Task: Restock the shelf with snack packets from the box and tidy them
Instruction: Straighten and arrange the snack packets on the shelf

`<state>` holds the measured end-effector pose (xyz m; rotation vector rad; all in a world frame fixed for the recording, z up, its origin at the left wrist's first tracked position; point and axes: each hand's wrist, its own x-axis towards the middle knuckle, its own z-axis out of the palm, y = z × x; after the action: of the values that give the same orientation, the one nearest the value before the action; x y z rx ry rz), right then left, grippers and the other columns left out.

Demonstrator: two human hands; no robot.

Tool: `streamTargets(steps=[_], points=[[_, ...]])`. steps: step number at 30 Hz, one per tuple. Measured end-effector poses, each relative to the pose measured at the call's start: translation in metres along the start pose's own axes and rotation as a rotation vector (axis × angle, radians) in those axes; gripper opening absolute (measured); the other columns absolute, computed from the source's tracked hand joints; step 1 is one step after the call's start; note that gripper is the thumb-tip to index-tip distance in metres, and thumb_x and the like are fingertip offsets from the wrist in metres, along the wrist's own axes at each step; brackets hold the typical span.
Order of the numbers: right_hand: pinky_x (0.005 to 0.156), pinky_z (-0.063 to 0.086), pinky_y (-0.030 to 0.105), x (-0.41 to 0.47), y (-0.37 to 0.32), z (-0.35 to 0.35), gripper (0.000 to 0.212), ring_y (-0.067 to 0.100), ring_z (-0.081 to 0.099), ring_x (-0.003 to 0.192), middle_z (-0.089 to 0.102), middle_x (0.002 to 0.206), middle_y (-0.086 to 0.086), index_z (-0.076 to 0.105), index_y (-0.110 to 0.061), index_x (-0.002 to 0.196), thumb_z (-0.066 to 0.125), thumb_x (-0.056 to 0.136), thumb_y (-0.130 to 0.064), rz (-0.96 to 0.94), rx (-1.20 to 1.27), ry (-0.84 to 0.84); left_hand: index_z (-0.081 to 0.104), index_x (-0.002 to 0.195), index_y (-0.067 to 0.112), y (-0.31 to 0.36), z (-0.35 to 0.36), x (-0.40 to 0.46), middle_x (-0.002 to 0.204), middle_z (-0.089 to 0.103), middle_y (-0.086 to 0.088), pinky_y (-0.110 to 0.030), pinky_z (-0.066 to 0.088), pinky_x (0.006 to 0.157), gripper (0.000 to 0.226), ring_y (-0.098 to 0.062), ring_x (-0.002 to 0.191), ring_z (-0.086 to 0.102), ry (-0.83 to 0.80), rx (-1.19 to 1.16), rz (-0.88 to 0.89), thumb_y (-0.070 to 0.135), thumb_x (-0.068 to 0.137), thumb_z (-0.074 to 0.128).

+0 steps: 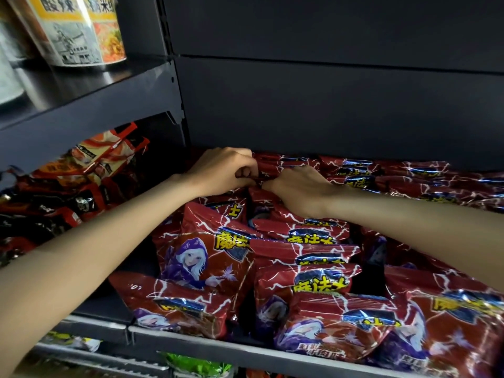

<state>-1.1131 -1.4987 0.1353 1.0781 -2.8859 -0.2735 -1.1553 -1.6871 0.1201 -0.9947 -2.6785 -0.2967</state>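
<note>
Both my arms are reaching deep into the shelf (207, 346) now, hands meeting at the back row. My left hand (222, 170) has its fingers curled in, the grip pinching the top edge of a red snack packet (266, 175) standing near the dark back panel (327, 105). My right hand (298, 190) is just beside it, knuckles up, fingers tucked down onto the same packet's edge; that grip looks closed on it too, though the fingertips are hidden behind the hand.

The snack packets (313, 276) are all around here: red foil bags with lightning streaks, yellow lettering and a hooded purple figure, standing in rows from the front lip of the shelf to the back, and more of them lying flatter to the right. One packet at front left (174, 304) leans forward against the shelf lip.

Off to my left, a neighbouring bay holds orange-and-black noodle packs (90, 170) heaped loosely. Above them, on the upper shelf, sits a noodle cup (81, 28). Below the shelf edge, a green packet (196, 365) peeks out.
</note>
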Motion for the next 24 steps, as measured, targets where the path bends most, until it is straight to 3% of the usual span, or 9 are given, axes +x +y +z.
streamTargets(steps=[5, 9, 11, 13, 15, 19, 24], points=[[0.065, 0.038, 0.032, -0.002, -0.011, -0.003, 0.054, 0.028, 0.062, 0.09, 0.058, 0.089, 0.004, 0.041, -0.02, 0.139, 0.037, 0.092, 0.006, 0.04, -0.093, 0.059, 0.071, 0.092, 0.02, -0.003, 0.001, -0.005, 0.086, 0.058, 0.01, -0.036, 0.05, 0.064, 0.012, -0.01, 0.076, 0.057, 0.085, -0.129, 0.004, 0.023, 0.081, 0.073], [0.063, 0.037, 0.032, 0.009, -0.014, -0.002, 0.043, 0.027, 0.063, 0.09, 0.061, 0.093, 0.005, 0.047, -0.016, 0.131, 0.04, 0.093, 0.003, 0.053, -0.165, 0.044, 0.066, 0.111, 0.024, -0.006, -0.007, -0.011, 0.086, 0.062, 0.011, -0.017, 0.044, 0.067, 0.029, -0.003, 0.078, 0.058, 0.081, -0.224, -0.053, 0.016, 0.083, 0.07], [0.062, 0.037, 0.032, 0.011, -0.012, 0.0, 0.04, 0.027, 0.063, 0.089, 0.059, 0.088, 0.003, 0.049, -0.015, 0.129, 0.042, 0.093, 0.002, 0.051, -0.178, 0.034, 0.065, 0.104, 0.026, -0.008, -0.01, -0.021, 0.088, 0.062, 0.013, -0.019, 0.046, 0.068, 0.024, -0.001, 0.079, 0.059, 0.048, -0.226, -0.067, 0.017, 0.083, 0.071], [0.066, 0.038, 0.029, 0.012, -0.004, -0.001, 0.038, 0.024, 0.062, 0.092, 0.058, 0.082, 0.002, 0.052, -0.016, 0.128, 0.05, 0.091, -0.004, 0.047, -0.078, -0.001, 0.067, 0.102, 0.027, -0.009, -0.01, -0.03, 0.096, 0.064, 0.013, -0.026, 0.051, 0.074, 0.02, -0.003, 0.083, 0.059, -0.074, -0.198, -0.112, 0.026, 0.083, 0.071], [0.075, 0.039, 0.025, 0.014, 0.009, -0.008, 0.034, 0.015, 0.062, 0.095, 0.066, 0.092, -0.002, 0.059, -0.017, 0.119, 0.062, 0.086, -0.012, 0.027, 0.114, -0.075, 0.067, 0.106, 0.031, -0.009, -0.009, -0.035, 0.105, 0.066, 0.012, -0.031, 0.051, 0.081, 0.024, -0.006, 0.091, 0.06, -0.15, -0.173, -0.176, 0.037, 0.083, 0.068], [0.079, 0.049, 0.022, 0.013, 0.034, -0.023, 0.023, -0.001, 0.066, 0.077, 0.074, 0.087, -0.007, 0.07, -0.015, 0.099, 0.077, 0.078, -0.02, 0.027, 0.472, -0.08, 0.064, 0.114, 0.035, -0.002, -0.011, -0.031, 0.101, 0.065, 0.018, -0.024, 0.05, 0.08, 0.031, -0.002, 0.089, 0.06, -0.17, -0.163, -0.186, 0.045, 0.085, 0.062], [0.08, 0.051, 0.026, 0.014, 0.026, -0.009, 0.013, 0.002, 0.062, 0.074, 0.063, 0.075, -0.016, 0.067, -0.018, 0.086, 0.075, 0.076, -0.014, 0.04, 0.374, 0.097, 0.067, 0.106, 0.032, 0.007, -0.011, -0.016, 0.095, 0.065, 0.02, -0.013, 0.044, 0.069, 0.024, 0.002, 0.082, 0.06, -0.179, -0.161, -0.126, 0.038, 0.083, 0.069]])
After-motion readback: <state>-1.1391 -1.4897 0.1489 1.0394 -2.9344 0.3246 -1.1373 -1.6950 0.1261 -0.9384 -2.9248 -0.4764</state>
